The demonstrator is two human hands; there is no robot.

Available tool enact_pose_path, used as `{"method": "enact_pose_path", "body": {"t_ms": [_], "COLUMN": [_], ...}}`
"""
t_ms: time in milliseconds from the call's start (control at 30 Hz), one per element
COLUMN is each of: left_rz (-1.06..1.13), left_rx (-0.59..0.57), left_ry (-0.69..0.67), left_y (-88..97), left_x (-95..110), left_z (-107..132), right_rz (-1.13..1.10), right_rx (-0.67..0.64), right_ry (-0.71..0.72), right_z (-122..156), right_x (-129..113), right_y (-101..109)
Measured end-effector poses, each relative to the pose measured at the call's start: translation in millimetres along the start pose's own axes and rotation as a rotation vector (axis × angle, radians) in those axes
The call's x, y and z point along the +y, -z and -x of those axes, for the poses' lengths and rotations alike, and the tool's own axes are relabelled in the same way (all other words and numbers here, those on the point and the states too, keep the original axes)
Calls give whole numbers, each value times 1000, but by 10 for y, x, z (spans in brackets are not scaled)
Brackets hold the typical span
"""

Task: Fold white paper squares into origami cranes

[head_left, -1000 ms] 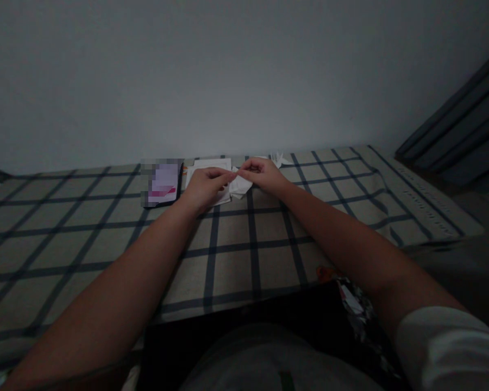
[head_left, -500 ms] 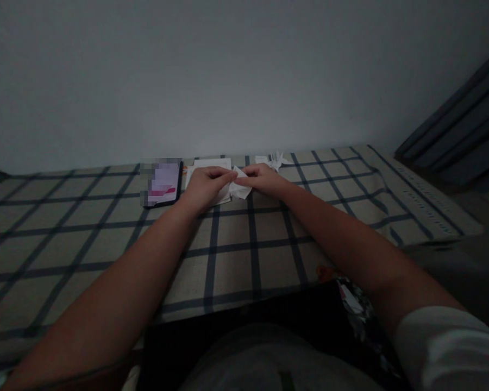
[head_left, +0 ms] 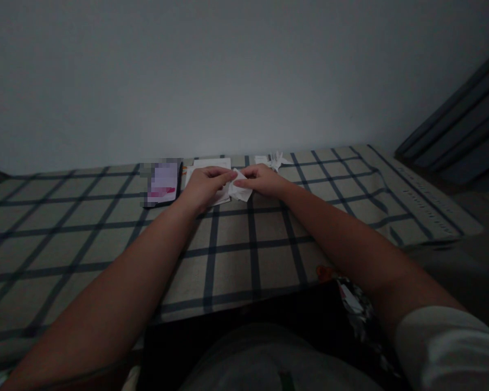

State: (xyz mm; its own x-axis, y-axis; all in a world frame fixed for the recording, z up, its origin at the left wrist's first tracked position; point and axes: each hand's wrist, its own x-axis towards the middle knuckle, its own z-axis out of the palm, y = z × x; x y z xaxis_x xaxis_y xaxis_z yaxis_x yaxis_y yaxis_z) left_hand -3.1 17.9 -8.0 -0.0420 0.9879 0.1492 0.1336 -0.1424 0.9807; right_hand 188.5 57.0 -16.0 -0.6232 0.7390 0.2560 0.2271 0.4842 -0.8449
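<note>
Both of my hands meet at the far middle of a checked cloth [head_left: 228,255]. Between them is a small folded piece of white paper [head_left: 240,190]. My left hand [head_left: 206,184] pinches its left side with fingers curled. My right hand [head_left: 261,178] pinches its right side, thumb pressed onto the fold. The paper rests low, on or just above a stack of white sheets [head_left: 209,165] lying flat behind my left hand.
A phone [head_left: 162,183] with a lit screen lies left of my left hand. A small folded white paper figure [head_left: 277,159] sits by the wall behind my right hand. A dark slatted panel [head_left: 456,130] stands at the right. The wall runs along the cloth's far edge.
My right hand has slid slightly down and left, pressing the paper lower between both hands. The paper looks more compact. My left hand has hardly moved.
</note>
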Motion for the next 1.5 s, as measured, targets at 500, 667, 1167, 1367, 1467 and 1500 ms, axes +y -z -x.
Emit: {"method": "enact_pose_path", "body": {"t_ms": [500, 667, 1167, 1367, 1467, 1500], "left_rz": [-21, 1, -38, -147, -183, -192], "left_rx": [-28, -25, -40, -61, -74, -71], "left_ry": [-15, -33, -74, -52, -105, -124], "left_y": [25, 15, 4, 34, 55, 62], "left_x": [-12, -16, -40, -38, -60, -70], "left_z": [-22, -24, -3, -5, -33, -43], "right_rz": [88, 55, -8, -40, -53, -61], "right_rx": [-24, -27, 94, 216, 221, 219], "right_ry": [-22, -2, 27, 22, 29, 30], "right_z": [24, 9, -52, -69, -75, -76], "right_x": [-90, -42, 48, 61, 60, 59], "right_y": [-5, -7, -26, 6, 2, -2]}}
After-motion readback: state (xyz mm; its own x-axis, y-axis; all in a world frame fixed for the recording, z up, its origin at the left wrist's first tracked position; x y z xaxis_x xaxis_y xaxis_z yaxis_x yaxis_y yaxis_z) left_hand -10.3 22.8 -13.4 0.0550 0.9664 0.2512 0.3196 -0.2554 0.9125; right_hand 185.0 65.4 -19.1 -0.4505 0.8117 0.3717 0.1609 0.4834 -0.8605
